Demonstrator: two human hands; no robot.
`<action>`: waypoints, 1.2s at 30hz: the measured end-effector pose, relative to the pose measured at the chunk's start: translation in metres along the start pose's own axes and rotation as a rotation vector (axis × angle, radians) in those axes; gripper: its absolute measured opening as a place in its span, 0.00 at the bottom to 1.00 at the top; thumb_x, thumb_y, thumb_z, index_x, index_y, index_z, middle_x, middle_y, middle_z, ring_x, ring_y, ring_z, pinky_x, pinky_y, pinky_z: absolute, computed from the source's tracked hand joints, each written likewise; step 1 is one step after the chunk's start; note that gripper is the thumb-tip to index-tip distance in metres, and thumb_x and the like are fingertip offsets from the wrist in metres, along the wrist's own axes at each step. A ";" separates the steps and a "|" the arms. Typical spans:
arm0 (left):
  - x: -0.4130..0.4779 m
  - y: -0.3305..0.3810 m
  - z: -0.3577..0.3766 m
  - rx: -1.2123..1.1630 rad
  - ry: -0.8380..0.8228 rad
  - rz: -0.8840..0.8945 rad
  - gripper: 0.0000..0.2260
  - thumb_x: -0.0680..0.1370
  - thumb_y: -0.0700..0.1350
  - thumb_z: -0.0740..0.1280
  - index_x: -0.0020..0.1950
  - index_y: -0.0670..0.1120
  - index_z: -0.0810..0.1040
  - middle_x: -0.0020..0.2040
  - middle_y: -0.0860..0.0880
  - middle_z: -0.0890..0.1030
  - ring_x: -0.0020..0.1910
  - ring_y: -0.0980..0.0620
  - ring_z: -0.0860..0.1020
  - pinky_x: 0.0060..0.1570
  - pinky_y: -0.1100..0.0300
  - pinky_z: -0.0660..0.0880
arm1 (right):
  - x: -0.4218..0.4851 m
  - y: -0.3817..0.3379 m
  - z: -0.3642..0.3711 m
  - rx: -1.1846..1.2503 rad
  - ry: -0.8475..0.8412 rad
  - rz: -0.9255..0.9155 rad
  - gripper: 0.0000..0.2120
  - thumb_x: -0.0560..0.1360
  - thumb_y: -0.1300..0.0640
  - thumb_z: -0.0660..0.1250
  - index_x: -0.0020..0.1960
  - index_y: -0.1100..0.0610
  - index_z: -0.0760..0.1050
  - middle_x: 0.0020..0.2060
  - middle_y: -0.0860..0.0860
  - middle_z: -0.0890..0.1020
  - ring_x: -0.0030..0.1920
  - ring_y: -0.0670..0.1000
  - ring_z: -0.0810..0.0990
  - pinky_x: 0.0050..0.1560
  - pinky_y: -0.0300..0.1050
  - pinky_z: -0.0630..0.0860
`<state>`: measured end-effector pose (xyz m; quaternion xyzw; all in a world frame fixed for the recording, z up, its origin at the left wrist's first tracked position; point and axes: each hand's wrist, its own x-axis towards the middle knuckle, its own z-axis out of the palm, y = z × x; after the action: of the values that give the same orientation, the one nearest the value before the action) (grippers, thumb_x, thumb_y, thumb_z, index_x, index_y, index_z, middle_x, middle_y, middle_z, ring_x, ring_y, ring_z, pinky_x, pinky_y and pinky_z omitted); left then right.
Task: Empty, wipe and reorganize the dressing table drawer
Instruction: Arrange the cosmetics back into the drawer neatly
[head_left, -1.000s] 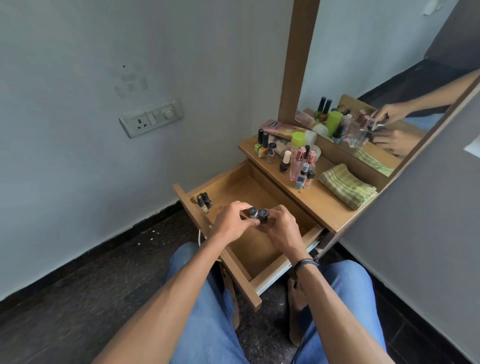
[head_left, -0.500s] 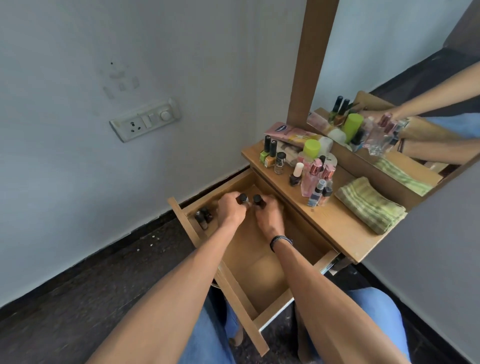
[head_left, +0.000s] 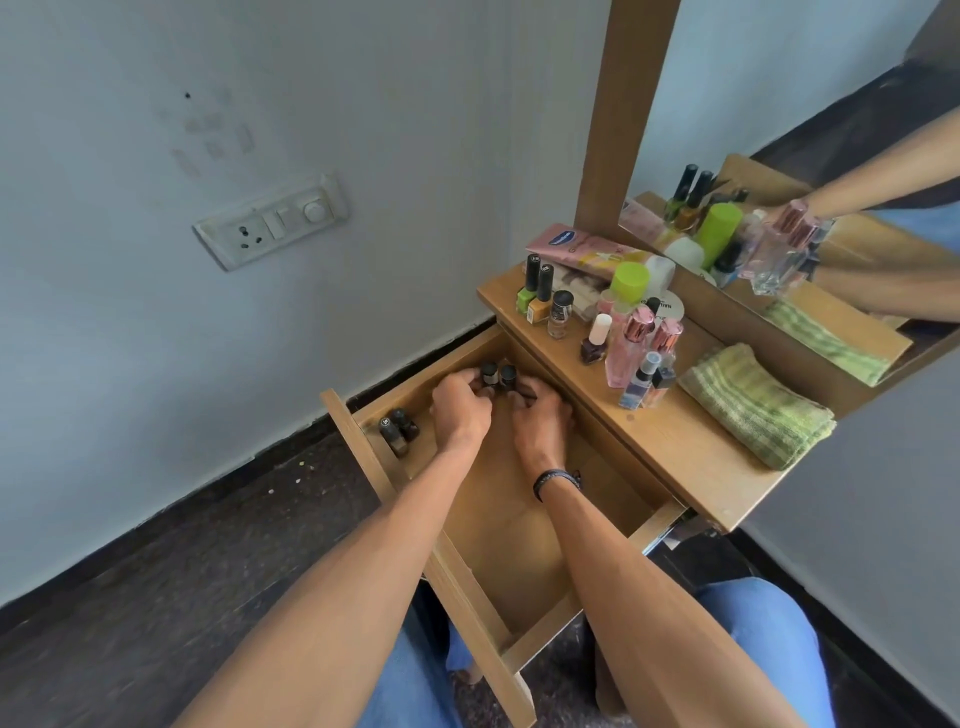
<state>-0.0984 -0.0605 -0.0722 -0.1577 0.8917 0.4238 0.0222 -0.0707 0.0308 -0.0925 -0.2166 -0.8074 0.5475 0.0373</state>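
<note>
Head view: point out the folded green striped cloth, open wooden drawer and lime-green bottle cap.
Folded green striped cloth (head_left: 756, 402), head view, top face.
Open wooden drawer (head_left: 506, 525), head view, bare floor.
Lime-green bottle cap (head_left: 629, 279), head view, its top.

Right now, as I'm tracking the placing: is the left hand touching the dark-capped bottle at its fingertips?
Touching. In the head view the left hand curls its fingers round the dark-capped bottle.

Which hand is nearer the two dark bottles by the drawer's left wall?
Left. The left hand is just right of the two dark bottles; the right hand is farther right, beyond it. Both pinch capped bottles.
</note>
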 end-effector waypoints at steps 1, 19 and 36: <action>0.000 0.001 0.000 0.004 0.014 0.001 0.13 0.79 0.39 0.70 0.63 0.46 0.83 0.58 0.47 0.85 0.61 0.45 0.80 0.68 0.52 0.72 | 0.000 0.001 0.000 0.003 0.015 -0.007 0.14 0.80 0.59 0.65 0.64 0.52 0.80 0.58 0.50 0.85 0.61 0.53 0.82 0.68 0.52 0.74; 0.014 0.009 0.021 -0.172 -0.047 -0.066 0.13 0.78 0.36 0.69 0.61 0.46 0.84 0.54 0.50 0.86 0.57 0.52 0.82 0.65 0.58 0.74 | 0.009 0.007 0.003 -0.187 0.112 0.009 0.14 0.83 0.47 0.61 0.44 0.52 0.79 0.39 0.50 0.83 0.42 0.55 0.82 0.47 0.48 0.77; 0.004 -0.001 0.001 -0.180 -0.203 -0.132 0.20 0.77 0.33 0.68 0.68 0.47 0.79 0.56 0.51 0.84 0.58 0.51 0.80 0.65 0.50 0.76 | -0.004 -0.005 -0.010 -0.209 0.051 0.063 0.17 0.81 0.49 0.62 0.36 0.54 0.75 0.32 0.48 0.80 0.34 0.52 0.79 0.37 0.42 0.69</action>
<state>-0.1024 -0.0613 -0.0742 -0.1736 0.8310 0.5132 0.1259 -0.0658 0.0363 -0.0839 -0.2585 -0.8518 0.4553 0.0180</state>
